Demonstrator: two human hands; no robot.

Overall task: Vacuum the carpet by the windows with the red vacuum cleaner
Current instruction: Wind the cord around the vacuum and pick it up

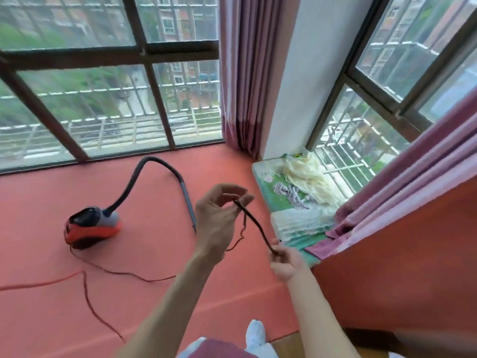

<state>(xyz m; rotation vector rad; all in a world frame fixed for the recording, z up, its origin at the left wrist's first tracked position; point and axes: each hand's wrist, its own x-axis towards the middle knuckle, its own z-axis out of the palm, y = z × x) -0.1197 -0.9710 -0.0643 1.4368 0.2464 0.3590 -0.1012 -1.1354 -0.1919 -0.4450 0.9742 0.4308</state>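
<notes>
The red and black vacuum cleaner [91,227] sits on the red carpet [144,293] at the left, below the big window. Its black hose [134,180] arches up and over to a grey wand [188,200] that lies on the carpet. The red power cord [85,280] trails from the vacuum across the floor. A dark stretch of that cord [255,224] is pulled taut between my hands. My left hand [219,215] pinches its upper end with its fingertips. My right hand [286,263] grips the lower end.
Large barred windows [103,99] line the far wall and the right. Pink curtains [242,73] hang in the corner and along the right [413,177]. A green patterned mat [286,202] with cream cloth [309,174] lies by the right window. My white-socked foot [255,334] stands at the bottom.
</notes>
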